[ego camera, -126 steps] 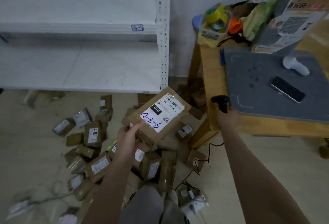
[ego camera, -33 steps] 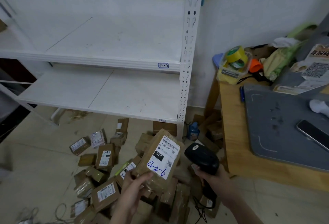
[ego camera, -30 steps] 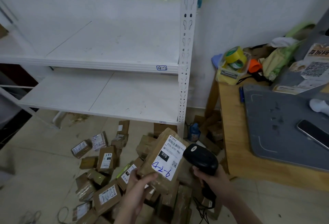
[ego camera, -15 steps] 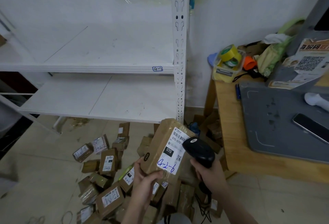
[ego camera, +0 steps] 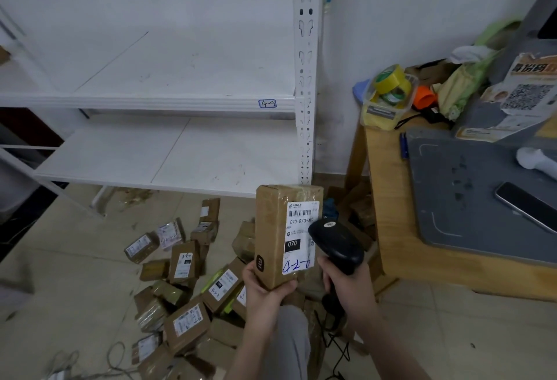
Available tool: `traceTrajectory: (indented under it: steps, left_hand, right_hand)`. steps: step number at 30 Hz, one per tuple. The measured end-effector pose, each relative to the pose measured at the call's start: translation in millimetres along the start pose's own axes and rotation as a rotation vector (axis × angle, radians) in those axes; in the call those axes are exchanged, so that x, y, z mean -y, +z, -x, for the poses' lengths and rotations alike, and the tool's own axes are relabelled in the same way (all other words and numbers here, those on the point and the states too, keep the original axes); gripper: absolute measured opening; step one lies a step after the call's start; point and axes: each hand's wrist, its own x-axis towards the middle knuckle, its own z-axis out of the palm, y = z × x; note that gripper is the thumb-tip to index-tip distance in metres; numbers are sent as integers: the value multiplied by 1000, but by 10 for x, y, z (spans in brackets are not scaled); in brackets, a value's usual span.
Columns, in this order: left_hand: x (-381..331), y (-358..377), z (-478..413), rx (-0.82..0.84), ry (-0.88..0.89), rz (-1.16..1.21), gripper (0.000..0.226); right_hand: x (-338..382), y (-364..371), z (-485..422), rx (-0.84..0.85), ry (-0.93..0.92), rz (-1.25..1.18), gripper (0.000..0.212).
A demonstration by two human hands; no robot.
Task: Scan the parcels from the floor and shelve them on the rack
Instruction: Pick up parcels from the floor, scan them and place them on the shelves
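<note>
My left hand grips the bottom end of a brown cardboard parcel, held upright with its white label facing me; "4-2-6" is written on it in blue. My right hand grips the handle of a black barcode scanner, whose head sits right against the label's lower right. Several more brown parcels lie heaped on the floor below. The white rack stands behind, its shelves bare, with a "4-2" tag on the middle shelf edge.
A wooden table stands at the right with a grey mat, a phone, a tub of tape rolls and clutter. The scanner's black cable trails to the tiled floor. The rack's upright post stands just behind the parcel.
I have raised the parcel and turned it upright. The scanner has come up against its label. The view has shifted slightly left.
</note>
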Motion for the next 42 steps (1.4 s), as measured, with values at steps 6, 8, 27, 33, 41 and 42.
traceTrajectory:
  steps: [6,8,27,33,41,42]
  left_hand:
    - [-19,139,84,25,27,-19,93]
    - [-15,119,110,30,39,-56,91]
    - [-14,69,274,-58,37,-70,87]
    - [-13,-13,260,-50,25,-69,104]
    - [8,56,320,-30,10,-89,104]
    - [16,87,324,-13,12,-92,103]
  right_hand:
    - [35,-60,37,-2,-48,-46,36]
    - [51,-85,46,12,-62,-56,33]
    - [93,252,165,52,-75,11,36]
    - [34,356,277,26,-77,5,22]
    - [67,317,314,-41,-138,-60,32]
    - [64,295,299,-40,-133,-61,29]
